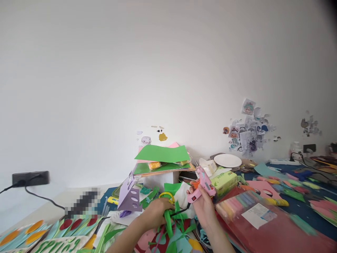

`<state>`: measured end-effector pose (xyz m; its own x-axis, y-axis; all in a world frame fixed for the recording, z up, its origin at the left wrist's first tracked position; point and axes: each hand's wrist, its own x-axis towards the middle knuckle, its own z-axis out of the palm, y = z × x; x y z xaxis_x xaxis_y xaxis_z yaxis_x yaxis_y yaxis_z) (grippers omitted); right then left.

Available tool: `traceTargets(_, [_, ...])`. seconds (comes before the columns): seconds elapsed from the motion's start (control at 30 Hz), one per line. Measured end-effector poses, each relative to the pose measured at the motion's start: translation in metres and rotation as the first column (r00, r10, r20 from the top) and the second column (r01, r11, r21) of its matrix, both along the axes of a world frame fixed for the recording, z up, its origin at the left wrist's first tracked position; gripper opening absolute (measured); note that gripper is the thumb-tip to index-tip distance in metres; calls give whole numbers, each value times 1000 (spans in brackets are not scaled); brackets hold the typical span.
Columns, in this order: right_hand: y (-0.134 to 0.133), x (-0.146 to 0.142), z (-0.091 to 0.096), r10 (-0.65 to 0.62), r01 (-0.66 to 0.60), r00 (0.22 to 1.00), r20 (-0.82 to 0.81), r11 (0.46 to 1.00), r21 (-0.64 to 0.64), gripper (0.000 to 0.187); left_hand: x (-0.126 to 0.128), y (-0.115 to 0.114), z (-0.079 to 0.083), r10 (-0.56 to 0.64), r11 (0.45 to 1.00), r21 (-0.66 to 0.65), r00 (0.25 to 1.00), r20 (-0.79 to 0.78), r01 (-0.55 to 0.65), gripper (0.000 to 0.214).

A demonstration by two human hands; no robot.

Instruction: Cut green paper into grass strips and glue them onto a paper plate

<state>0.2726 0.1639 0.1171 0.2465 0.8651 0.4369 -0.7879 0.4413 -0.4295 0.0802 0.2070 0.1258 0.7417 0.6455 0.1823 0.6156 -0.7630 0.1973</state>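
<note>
My right hand [202,202] is wrapped around the handle of a pink hot glue gun [202,186], which is held up with its nozzle end upward. From the gun's lower end a black cord [181,211] runs left toward my left hand [156,212]. That hand is seen from the back, its fingers curled down among green paper strips [168,223]; what it grips is hidden. Just behind it shows a yellow ring-shaped handle [167,195]. Below lie cut paper pieces in red, pink and pale blue [179,242], partly covered by the strips.
Green paper sheets [162,153] lie on a raised stand at the back. A purple cut-out card [129,196] leans at left, near a paper "spring" sign [61,244]. To the right are a green tissue pack [223,182], a white plate [228,160] and bagged coloured clay [238,203].
</note>
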Motion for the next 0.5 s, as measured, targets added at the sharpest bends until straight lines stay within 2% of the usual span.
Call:
traceTargets(0.07, [2, 3, 1, -33, 33, 998, -58, 999, 2, 17, -12, -4, 6, 65, 996, 53, 998, 4, -65, 39])
traceTargets(0.17, [1, 7, 5, -92, 93, 993, -69, 996, 14, 25, -29, -7, 8, 256, 964, 71, 967, 17, -256, 40])
traceTargets(0.23, [-1, 6, 7, -112, 111, 994, 7, 993, 38, 27, -38, -9, 6, 371, 927, 52, 929, 13, -371, 35])
traceTargets(0.3, [-4, 2, 6, -128, 122, 983, 131, 991, 54, 26, -46, -12, 3, 437, 899, 26, 899, 24, -438, 38])
traceTargets(0.4, [-6, -9, -1, -196, 196, 910, 366, 980, 36, 24, -58, -20, -5, 484, 875, -99, 864, 142, -474, 54])
traceTargets(0.5, [-3, -25, -13, -210, 261, 796, 568, 965, -7, 28, -68, -28, -18, 512, 848, -333, 797, 320, -411, 57])
